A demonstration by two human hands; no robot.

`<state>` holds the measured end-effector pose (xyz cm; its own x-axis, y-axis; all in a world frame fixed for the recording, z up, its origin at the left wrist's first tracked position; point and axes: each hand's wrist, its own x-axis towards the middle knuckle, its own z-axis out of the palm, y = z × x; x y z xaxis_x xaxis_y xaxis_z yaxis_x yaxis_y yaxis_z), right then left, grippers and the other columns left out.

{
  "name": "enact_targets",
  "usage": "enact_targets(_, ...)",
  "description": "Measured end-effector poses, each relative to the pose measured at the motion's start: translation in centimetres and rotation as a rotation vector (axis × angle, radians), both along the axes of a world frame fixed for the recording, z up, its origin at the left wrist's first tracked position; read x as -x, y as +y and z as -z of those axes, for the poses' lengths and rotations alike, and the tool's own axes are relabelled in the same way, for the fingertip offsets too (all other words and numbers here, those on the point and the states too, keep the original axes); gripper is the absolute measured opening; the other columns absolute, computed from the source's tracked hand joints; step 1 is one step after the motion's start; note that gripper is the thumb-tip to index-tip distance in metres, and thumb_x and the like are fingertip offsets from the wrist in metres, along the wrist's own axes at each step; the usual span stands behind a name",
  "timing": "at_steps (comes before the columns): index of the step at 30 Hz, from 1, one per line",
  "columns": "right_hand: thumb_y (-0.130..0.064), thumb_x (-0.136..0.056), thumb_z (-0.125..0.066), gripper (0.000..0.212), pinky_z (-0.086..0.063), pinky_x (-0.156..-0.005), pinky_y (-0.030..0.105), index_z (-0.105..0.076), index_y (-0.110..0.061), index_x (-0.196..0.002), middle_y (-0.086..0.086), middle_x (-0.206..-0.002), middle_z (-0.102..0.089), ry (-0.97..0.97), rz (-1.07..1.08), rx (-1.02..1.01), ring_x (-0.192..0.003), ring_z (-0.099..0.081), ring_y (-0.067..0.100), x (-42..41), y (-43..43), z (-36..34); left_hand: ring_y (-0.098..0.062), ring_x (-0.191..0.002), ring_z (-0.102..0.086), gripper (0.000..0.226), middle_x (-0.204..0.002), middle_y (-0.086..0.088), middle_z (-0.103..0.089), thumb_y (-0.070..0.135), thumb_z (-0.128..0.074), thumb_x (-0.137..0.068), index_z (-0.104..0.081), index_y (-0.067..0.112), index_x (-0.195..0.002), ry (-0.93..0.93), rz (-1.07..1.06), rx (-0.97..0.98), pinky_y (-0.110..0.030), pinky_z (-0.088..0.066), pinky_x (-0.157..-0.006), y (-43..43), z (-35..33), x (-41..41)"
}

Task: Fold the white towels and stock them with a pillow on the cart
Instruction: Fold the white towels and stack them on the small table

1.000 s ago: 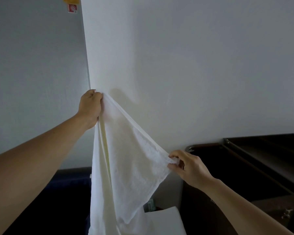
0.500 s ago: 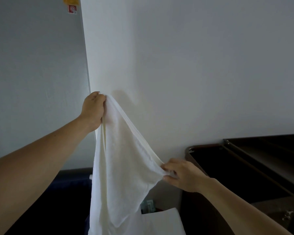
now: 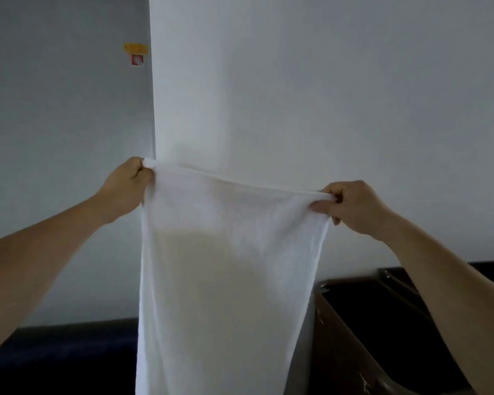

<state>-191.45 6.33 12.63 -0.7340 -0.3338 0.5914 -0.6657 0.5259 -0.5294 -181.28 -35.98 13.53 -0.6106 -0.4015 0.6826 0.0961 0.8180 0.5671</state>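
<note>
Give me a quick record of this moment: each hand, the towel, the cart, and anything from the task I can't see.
left hand: grips the towel's top left corner
right hand: pinches the top right corner
towel: white, spread wide between the hands, top edge taut and sloping slightly down to the right, lower end out of frame
cart: dark, low on the right, beside the hanging towel
pillow: not in view
backdrop: pale wall with a small red and yellow sticker

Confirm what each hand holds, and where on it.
Both hold one white towel by its top edge: left hand pinches the upper left corner, right hand the upper right. The rest hangs free.
</note>
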Motion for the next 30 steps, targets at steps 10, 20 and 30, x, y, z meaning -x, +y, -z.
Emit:
enact_targets(10, -0.016, -0.09, -0.072, 0.034, -0.05, -0.05, 0.026, -0.056, -0.017, -0.12, 0.007, -0.085, -0.065, -0.07, 0.027, 0.49, -0.044, -0.058, 0.008, 0.0, -4.8, -4.7, -0.02, -0.061, -0.041, 0.024, -0.071, -0.005, -0.051, 0.022, -0.044, -0.105, -0.052, 0.013, -0.083, 0.024, 0.26, -0.42, -0.025, -0.031, -0.045, -1.4, 0.5, -0.9)
enact_targets(20, -0.03, -0.1, -0.057, 0.025, -0.052, -0.044, 0.029, -0.052, -0.015, -0.12, 0.004, -0.11, -0.061, -0.316, -0.102, 0.659, -0.065, -0.075, 0.025, -1.3, -4.3, -3.6, -0.017, -0.06, -0.059, 0.022, -0.085, -0.001, -0.046, 0.019, -0.044, -0.105, -0.049, 0.02, -0.083, 0.292, 0.306, -0.574, -0.033, -0.059, -0.049, 2.4, -1.4, -0.8)
enact_targets(30, -0.032, -0.101, -0.053, 0.014, -0.055, -0.042, 0.037, -0.049, -0.021, -0.092, 0.007, -0.089, -0.063, -0.036, -0.016, 0.683, -0.043, -0.065, 0.019, -1.2, -5.3, 0.0, -0.009, -0.041, -0.06, 0.023, -0.08, 0.001, -0.047, 0.027, -0.044, -0.104, -0.048, 0.023, -0.081, 0.337, 0.202, -0.485, -0.035, -0.057, -0.044, 2.1, 0.0, -0.3)
